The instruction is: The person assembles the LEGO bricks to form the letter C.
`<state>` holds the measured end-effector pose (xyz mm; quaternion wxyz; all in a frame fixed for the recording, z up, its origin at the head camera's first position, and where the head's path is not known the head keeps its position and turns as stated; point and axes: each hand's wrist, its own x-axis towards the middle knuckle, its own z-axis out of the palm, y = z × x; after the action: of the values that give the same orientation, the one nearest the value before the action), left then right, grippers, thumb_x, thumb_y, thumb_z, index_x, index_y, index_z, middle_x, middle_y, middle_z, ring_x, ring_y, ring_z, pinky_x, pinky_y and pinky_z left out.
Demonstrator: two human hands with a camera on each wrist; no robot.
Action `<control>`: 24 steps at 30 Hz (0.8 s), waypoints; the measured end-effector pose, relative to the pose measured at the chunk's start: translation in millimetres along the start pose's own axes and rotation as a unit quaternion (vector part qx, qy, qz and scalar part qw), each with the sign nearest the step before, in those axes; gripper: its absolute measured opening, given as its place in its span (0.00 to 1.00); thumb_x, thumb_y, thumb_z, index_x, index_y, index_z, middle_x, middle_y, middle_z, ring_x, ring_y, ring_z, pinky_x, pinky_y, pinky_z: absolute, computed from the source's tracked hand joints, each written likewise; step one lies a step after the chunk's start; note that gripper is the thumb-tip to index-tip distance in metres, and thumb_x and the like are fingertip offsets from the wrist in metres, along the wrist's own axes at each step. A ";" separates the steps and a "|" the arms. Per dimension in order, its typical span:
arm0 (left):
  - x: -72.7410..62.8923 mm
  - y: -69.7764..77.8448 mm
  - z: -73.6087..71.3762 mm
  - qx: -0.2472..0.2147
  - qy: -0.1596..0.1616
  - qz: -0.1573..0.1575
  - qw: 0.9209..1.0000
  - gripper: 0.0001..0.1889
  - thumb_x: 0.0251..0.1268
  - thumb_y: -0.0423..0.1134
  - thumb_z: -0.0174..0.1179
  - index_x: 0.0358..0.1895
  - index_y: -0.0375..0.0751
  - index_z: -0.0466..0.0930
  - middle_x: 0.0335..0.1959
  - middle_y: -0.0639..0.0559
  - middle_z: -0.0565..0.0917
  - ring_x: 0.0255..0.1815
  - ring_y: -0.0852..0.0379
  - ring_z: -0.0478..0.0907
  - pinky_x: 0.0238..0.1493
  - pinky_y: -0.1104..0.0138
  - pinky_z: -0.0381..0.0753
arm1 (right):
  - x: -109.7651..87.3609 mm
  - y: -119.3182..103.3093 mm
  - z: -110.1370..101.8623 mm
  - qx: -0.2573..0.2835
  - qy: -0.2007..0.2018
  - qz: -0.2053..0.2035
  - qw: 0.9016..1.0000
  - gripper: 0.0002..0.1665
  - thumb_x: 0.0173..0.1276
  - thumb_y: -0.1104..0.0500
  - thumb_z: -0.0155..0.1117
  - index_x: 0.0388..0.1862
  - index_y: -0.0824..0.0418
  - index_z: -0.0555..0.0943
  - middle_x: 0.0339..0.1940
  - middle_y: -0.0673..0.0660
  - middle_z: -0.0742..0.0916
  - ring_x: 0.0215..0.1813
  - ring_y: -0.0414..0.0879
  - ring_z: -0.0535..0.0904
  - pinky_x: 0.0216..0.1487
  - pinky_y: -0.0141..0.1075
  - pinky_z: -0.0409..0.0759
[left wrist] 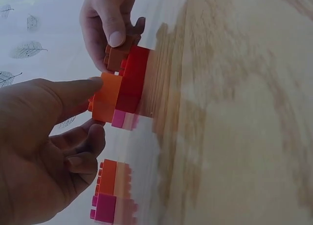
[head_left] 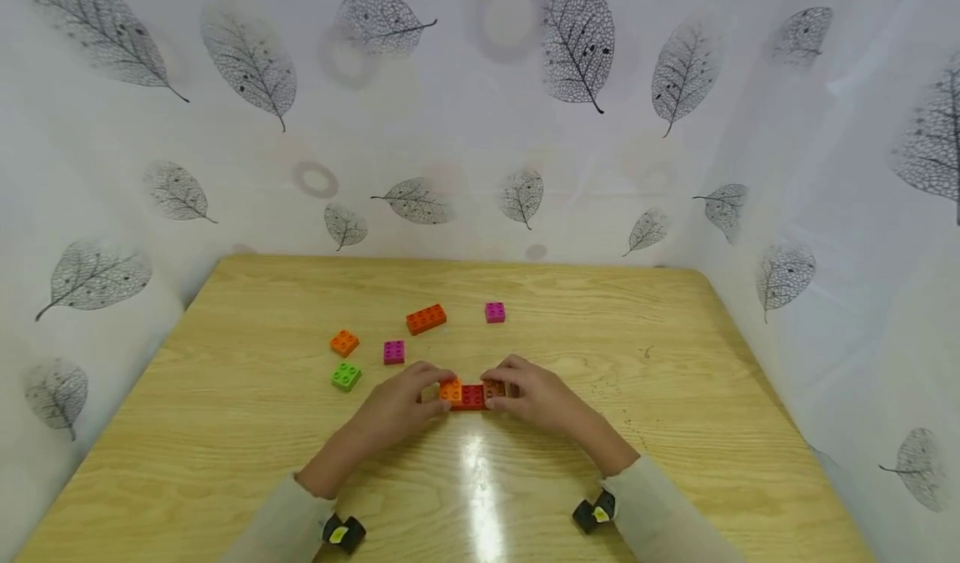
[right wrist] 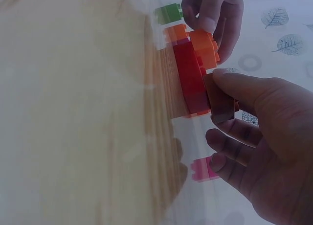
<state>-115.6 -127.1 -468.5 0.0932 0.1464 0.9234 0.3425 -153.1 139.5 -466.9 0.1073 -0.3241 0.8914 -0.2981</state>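
A long red building brick (head_left: 472,395) lies on the table in front of me, its studs showing in the middle. My left hand (head_left: 401,400) pinches an orange brick (left wrist: 106,95) between thumb and fingers at the red brick's left end. At the other end my right hand (head_left: 543,396) pinches a brown brick (right wrist: 220,99) in the same way. Both small bricks sit on the studded side of the red one. In the right wrist view the brown brick looks slightly tilted against it; whether it is fully seated I cannot tell. Fingers partly cover both small bricks.
Beyond my left hand lie an orange brick (head_left: 344,343), a green brick (head_left: 347,376) and a magenta brick (head_left: 393,352). Farther back are a long red-orange brick (head_left: 426,319) and another magenta brick (head_left: 495,312). A leaf-patterned curtain (head_left: 465,129) encloses the wooden table (head_left: 675,338).
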 end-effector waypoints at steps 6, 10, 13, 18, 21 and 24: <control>-2.5 -5.2 -15.0 -0.037 0.000 -0.010 0.999 0.21 0.71 0.51 0.63 0.65 0.58 0.78 0.58 0.63 0.79 0.35 0.60 0.73 0.35 0.65 0.76 | -0.7 -1.2 -0.4 0.001 -0.002 -0.001 1.000 0.24 0.73 0.44 0.63 0.64 0.50 0.81 0.52 0.45 0.81 0.45 0.38 0.77 0.44 0.33 0.78; -3.3 -15.6 -30.9 -0.044 0.011 -0.012 0.999 0.21 0.72 0.49 0.62 0.65 0.54 0.78 0.59 0.56 0.80 0.34 0.57 0.72 0.34 0.65 0.75 | -1.5 -2.2 -0.9 0.002 -0.005 0.000 1.000 0.24 0.73 0.45 0.64 0.65 0.51 0.81 0.53 0.45 0.81 0.44 0.38 0.76 0.43 0.32 0.77; -4.4 -25.5 -44.4 -0.049 0.016 -0.015 0.999 0.22 0.72 0.48 0.62 0.66 0.51 0.78 0.60 0.51 0.79 0.37 0.56 0.72 0.36 0.64 0.75 | -1.4 -2.1 -0.6 0.000 -0.006 -0.001 1.000 0.24 0.74 0.45 0.64 0.65 0.51 0.81 0.53 0.45 0.81 0.44 0.38 0.76 0.43 0.32 0.77; -7.8 -39.6 -66.5 -0.052 0.027 -0.040 0.997 0.23 0.71 0.45 0.63 0.67 0.48 0.77 0.60 0.46 0.79 0.36 0.53 0.70 0.33 0.63 0.74 | -1.4 -1.1 0.3 -0.004 -0.008 0.001 1.000 0.25 0.74 0.44 0.63 0.65 0.50 0.80 0.53 0.44 0.81 0.44 0.37 0.76 0.42 0.32 0.76; -9.5 -46.6 -76.3 -0.037 0.027 -0.050 0.998 0.23 0.72 0.45 0.62 0.68 0.47 0.76 0.62 0.45 0.78 0.37 0.52 0.71 0.33 0.62 0.75 | -1.6 -0.4 0.5 -0.006 -0.009 0.005 1.000 0.25 0.74 0.42 0.62 0.65 0.49 0.80 0.53 0.43 0.80 0.43 0.37 0.75 0.42 0.32 0.76; -12.3 -54.2 -82.9 -0.024 0.029 -0.051 0.998 0.23 0.73 0.46 0.61 0.68 0.45 0.75 0.64 0.43 0.77 0.42 0.51 0.73 0.39 0.61 0.77 | -1.1 0.0 0.8 -0.007 -0.009 0.006 1.000 0.25 0.74 0.42 0.61 0.65 0.49 0.80 0.53 0.43 0.80 0.43 0.37 0.75 0.41 0.32 0.76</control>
<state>-137.8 -220.6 -441.4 0.0869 0.0867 0.9235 0.3634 -152.0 139.8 -467.5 0.1148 -0.3224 0.8944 -0.2880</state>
